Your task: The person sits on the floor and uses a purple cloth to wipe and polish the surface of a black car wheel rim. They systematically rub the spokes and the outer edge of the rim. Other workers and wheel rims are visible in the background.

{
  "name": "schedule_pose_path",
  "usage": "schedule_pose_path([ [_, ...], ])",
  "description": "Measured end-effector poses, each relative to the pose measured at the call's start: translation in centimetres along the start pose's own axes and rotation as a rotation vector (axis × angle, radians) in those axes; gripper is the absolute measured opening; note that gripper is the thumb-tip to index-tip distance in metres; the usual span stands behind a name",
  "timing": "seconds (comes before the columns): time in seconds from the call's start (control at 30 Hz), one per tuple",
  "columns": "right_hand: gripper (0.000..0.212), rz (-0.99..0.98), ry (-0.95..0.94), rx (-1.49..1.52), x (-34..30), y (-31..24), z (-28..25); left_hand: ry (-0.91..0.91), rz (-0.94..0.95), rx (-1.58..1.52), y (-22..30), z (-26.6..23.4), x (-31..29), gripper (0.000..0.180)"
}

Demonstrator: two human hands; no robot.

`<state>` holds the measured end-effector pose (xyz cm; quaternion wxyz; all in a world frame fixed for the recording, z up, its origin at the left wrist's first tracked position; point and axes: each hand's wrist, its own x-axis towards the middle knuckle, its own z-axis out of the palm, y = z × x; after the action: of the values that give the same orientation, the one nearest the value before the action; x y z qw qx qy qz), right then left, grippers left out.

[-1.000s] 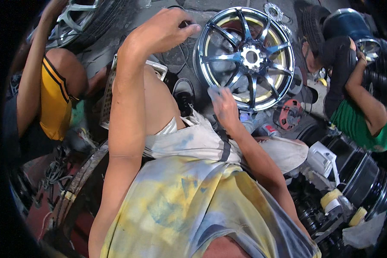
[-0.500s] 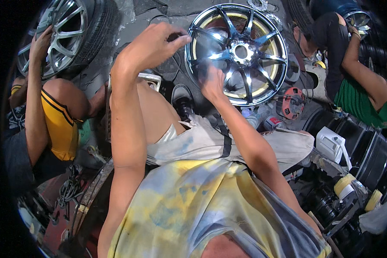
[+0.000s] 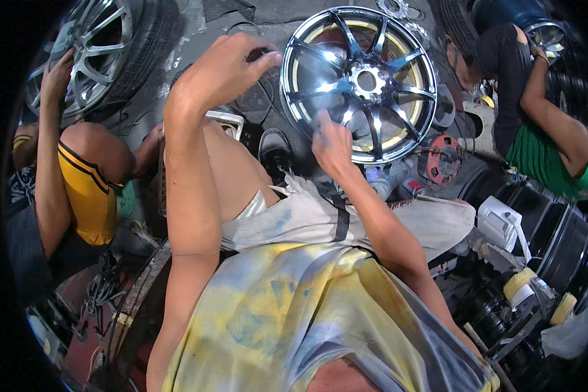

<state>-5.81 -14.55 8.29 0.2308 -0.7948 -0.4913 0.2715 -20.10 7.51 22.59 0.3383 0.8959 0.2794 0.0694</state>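
Head view, toward one o'clock: shows a spoked chrome wheel rim (image 3: pixel 381 81), face toward the camera, bright gloss already across most of its front. Around its nine to ten o'clock, a pale haze (image 3: pixel 326 68) over part of the face, cause unclear; perhaps the less finished portion. Just outside that edge, left hand (image 3: pixel 235 65), loosely curled, fingertips hidden, grip impossible to read. At the rim's seven o'clock, right hand (image 3: pixel 334 145), bunched and blurred at the edge; cannot tell whether clamped on something or merely pressed together. Past the rim's four o'clock, a red disc-shaped object (image 3: pixel 448 145), apart from both hands. Cannot judge overall completeness, with no clear border visible between worked and unworked areas.
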Motion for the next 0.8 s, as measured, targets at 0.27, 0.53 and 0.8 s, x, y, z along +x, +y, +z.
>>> schedule_pose_path([
  [0.27,0.029,-0.123,0.021,-0.174,-0.8,-0.2,-0.4,-0.009,0.037,-0.028,0.3,0.2,0.1,0.037],
  [0.53,0.024,-0.187,0.178,-0.051,0.4,-0.3,2.4,-0.015,0.001,-0.046,0.2,0.3,-0.5,0.038],
  [0.8,0.033,-0.132,0.135,-0.007,-1.6,-1.6,2.1,-0.026,-0.079,0.035,-0.6,0.0,0.0,0.039],
])
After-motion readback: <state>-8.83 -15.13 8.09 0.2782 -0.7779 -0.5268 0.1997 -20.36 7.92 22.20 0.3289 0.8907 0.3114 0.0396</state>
